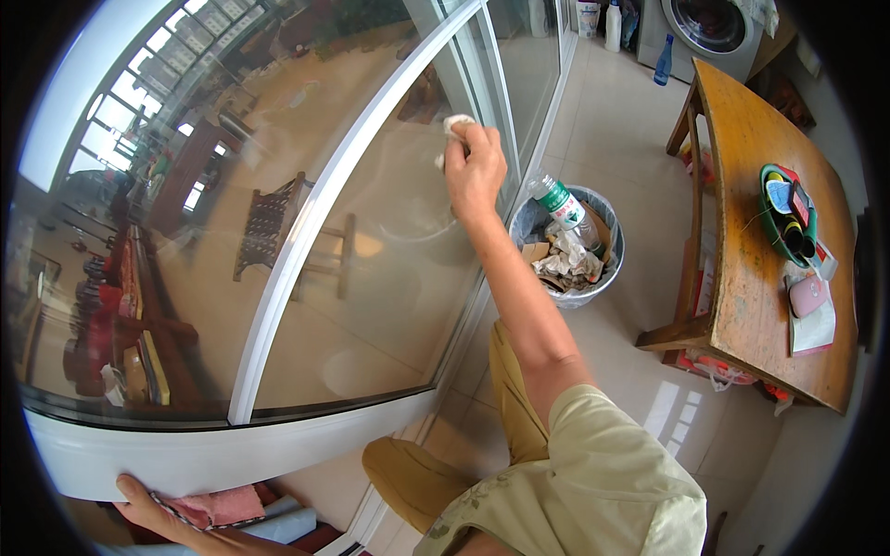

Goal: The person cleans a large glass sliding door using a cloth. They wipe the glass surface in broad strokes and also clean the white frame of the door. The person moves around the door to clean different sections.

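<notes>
My right hand [475, 167] pinches a crumpled white wad [459, 124], tissue or cloth, against a glass pane [389, 278] of a white-framed sliding door. Faint curved smears show on the glass below the hand. At the lower left, my left hand [149, 511] grips the edge of the wide white door frame [208, 452], its thumb on the face and its fingers mostly hidden. A pink cloth [226, 506] with a patterned border lies right beside that hand; whether the fingers also hold it, I cannot tell.
A lined bin [615, 267] holding crumpled paper and a plastic bottle [562, 203] stands close to my right forearm. Right of it is a wooden table [751, 292] with a green basket [768, 219] and a pink case [808, 297]. A blue bottle [664, 62] stands near the washing machine [646, 42].
</notes>
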`<state>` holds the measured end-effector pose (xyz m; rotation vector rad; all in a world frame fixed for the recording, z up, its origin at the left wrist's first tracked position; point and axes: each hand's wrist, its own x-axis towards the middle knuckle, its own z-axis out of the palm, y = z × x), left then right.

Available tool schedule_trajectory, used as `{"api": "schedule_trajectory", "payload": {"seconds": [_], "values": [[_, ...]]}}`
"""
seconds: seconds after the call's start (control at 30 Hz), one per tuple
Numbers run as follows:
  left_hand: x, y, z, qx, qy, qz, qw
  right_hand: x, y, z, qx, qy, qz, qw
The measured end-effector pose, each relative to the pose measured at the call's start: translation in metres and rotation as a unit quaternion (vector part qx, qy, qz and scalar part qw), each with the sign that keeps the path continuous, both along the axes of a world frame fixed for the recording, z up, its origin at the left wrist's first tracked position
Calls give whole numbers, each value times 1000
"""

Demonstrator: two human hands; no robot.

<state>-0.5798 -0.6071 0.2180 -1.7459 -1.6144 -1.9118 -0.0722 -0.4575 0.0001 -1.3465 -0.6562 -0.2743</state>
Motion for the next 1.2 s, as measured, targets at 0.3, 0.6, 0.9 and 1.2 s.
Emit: {"api": "schedule_trajectory", "payload": {"seconds": [0.3,0.6,0.9,1.2], "values": [[-15,5,-2,28,-12,8,999,7,-1,3,-39,-16,2,999],[-3,6,-2,41,-41,22,998,-39,-35,-1,47,-43,110,992],[17,10,-5,76,-97,23,992,-30,-24,24,21,-59,45,997],[1,13,-9,49,-58,-8,997,7,-1,37,32,-49,12,998]]}}
